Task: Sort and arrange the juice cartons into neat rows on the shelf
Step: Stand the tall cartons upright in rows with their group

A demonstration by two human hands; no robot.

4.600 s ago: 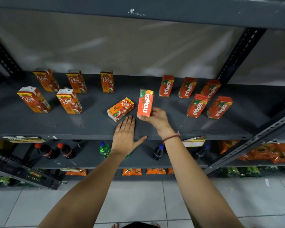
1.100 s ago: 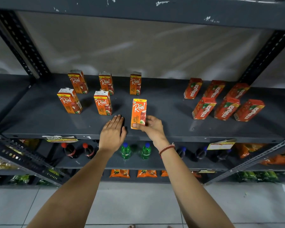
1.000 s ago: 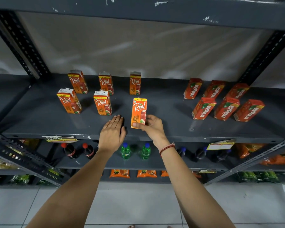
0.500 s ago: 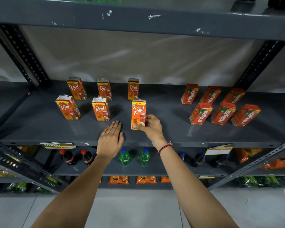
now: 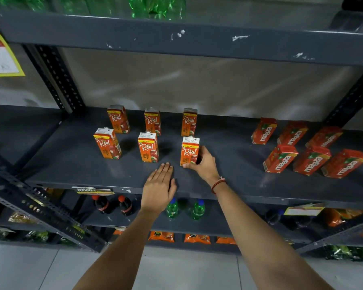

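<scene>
On the dark grey shelf (image 5: 71, 160) stand several orange Real juice cartons in two rows of three at centre left. My right hand (image 5: 204, 164) grips the front right Real carton (image 5: 189, 150), which stands upright in line with the front middle carton (image 5: 148, 147) and the front left carton (image 5: 107, 143). My left hand (image 5: 159, 187) lies flat, palm down, at the shelf's front edge, holding nothing. Several red Maaza cartons (image 5: 280, 158) stand in two rows at the right.
The shelf above (image 5: 176, 38) hangs low, with green bottles on it. A slotted upright (image 5: 57, 80) stands at the back left and another (image 5: 352, 95) at the back right. Below are soda bottles (image 5: 172, 208) and snack packets. A diagonal brace (image 5: 40, 206) crosses at lower left.
My right hand has stood the lying Real carton upright and slid it back into the front row. The view has tilted upward, so the upper shelf shows. My left hand stays flat.
</scene>
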